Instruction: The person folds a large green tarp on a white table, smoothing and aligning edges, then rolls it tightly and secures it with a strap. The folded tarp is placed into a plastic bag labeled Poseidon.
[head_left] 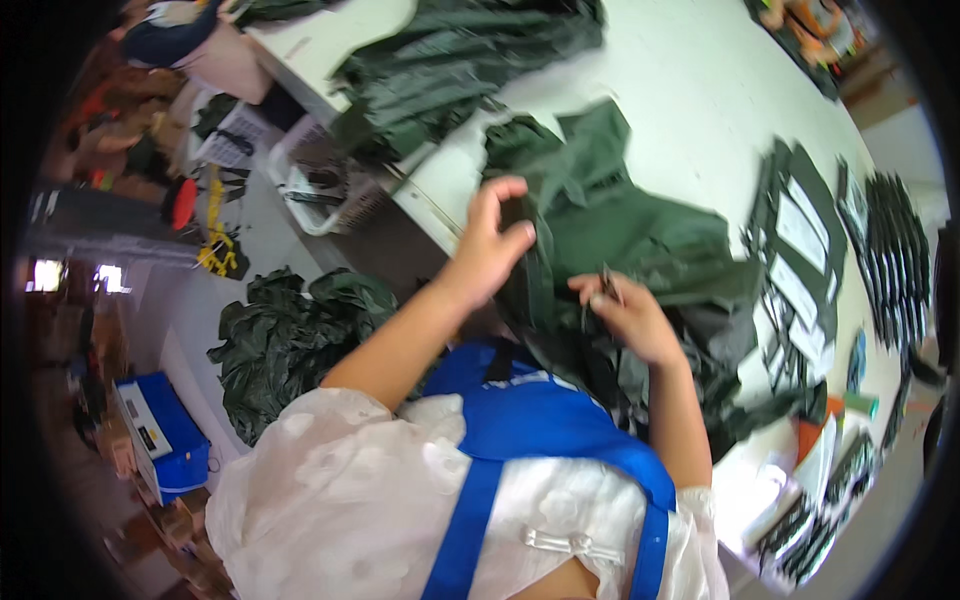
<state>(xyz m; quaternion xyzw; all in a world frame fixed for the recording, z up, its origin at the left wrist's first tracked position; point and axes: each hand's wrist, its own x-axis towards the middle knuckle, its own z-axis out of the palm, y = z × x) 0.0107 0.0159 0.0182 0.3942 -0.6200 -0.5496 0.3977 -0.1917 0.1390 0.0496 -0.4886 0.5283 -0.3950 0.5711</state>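
Observation:
A dark green garment point(640, 230) of thin, shiny cloth lies crumpled over the table edge in front of me. My left hand point(485, 245) grips its left edge, the thumb and fingers curled about a fold of the cloth. Over the lower part of the garment, my right hand point(635, 318) is closed around a small dark metal tool point(607, 284) that looks like thread snips; its tip points up and the rest is hidden in the fingers. The cloth hangs down in front of my blue apron point(550, 420).
More green garments point(470, 65) lie at the table's far left. A big crumpled green heap point(300, 340) is at my left, below a white basket point(320, 190). Dark flat pieces with white papers point(800, 225) and a row of dark bundles point(890, 260) line the right side.

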